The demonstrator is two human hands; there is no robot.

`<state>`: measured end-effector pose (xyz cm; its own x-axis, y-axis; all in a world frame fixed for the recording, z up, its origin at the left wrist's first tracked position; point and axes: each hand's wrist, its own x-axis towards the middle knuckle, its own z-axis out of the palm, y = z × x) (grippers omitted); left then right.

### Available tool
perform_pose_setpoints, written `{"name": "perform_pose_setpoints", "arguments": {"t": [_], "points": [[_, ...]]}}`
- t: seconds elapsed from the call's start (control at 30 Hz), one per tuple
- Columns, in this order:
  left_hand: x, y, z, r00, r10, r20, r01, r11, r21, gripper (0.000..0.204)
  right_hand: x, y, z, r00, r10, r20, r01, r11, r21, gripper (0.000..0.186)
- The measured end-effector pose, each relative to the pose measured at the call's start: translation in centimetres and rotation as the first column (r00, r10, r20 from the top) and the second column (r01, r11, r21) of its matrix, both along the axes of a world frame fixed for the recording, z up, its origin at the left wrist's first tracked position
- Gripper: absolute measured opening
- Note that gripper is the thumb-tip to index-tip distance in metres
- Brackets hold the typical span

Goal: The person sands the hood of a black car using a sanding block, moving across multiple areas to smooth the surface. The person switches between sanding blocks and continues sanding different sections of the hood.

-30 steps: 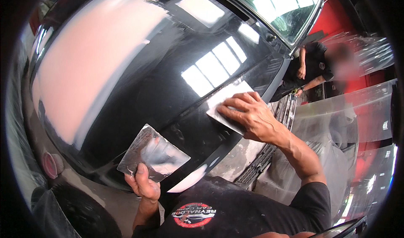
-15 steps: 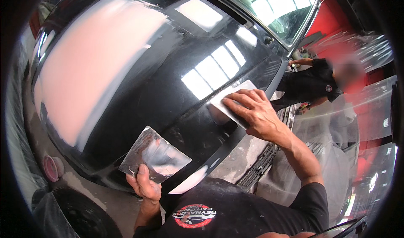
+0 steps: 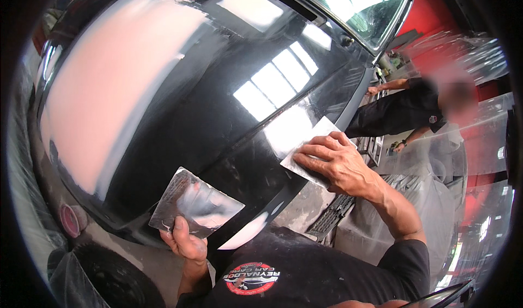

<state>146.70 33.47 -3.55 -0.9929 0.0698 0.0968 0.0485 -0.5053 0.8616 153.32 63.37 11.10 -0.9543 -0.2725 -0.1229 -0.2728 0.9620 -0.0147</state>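
Note:
My left hand (image 3: 188, 242) grips a square metal plate (image 3: 210, 203) by its near edge, thumb on top. Pale and grey smears of paste lie across the plate's face. In my right hand (image 3: 340, 163) is a flat, pale spreader (image 3: 297, 163), fingers laid over it and its blade at the lower edge of the black car's front fender (image 3: 340, 98). Whether the blade touches the panel, I cannot tell. Left of the fender stretches the glossy black hood (image 3: 201, 117), with a large pinkish filler patch (image 3: 114, 95) on it.
A co-worker in dark clothes (image 3: 397, 109) stands beyond the fender at the right. Clear plastic sheeting (image 3: 392, 215) covers something near my right arm. A round pink-rimmed tub (image 3: 70, 221) and a tyre (image 3: 117, 275) are at the lower left. The windshield (image 3: 370, 14) is at the top.
My right hand has drawn the spreader down and slightly right, toward the fender's lower edge. The plate in my left hand has barely shifted. The co-worker's arms have moved.

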Motion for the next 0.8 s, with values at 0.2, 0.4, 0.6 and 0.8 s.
{"name": "perform_pose_setpoints", "arguments": {"t": [0.2, 0.4, 0.6, 0.8], "points": [[0.1, 0.2, -0.5, 0.999, 0.021, -0.037, -0.020, 0.999, 0.042, 0.060, -0.3, 2.1, 1.3, 0.997, -0.067, -0.039, 0.068, 0.997, 0.028, 0.076], [0.0, 0.1, -0.7, 0.999, 0.040, -0.017, -0.040, 0.999, -0.003, 0.060, -3.1, 1.5, -1.6, 0.993, -0.049, -0.106, 0.058, 0.995, 0.075, 0.086], [0.1, -0.1, -0.9, 1.000, 0.002, -0.012, -0.002, 1.000, 0.017, 0.060, -3.5, 1.4, -2.0, 0.994, -0.069, -0.084, 0.067, 0.997, -0.025, 0.084], [0.2, -0.3, -1.1, 0.997, 0.066, -0.038, -0.069, 0.994, -0.083, 0.059, -0.3, 0.0, -2.0, 0.996, 0.005, -0.084, -0.007, 1.000, -0.025, 0.075]]}}
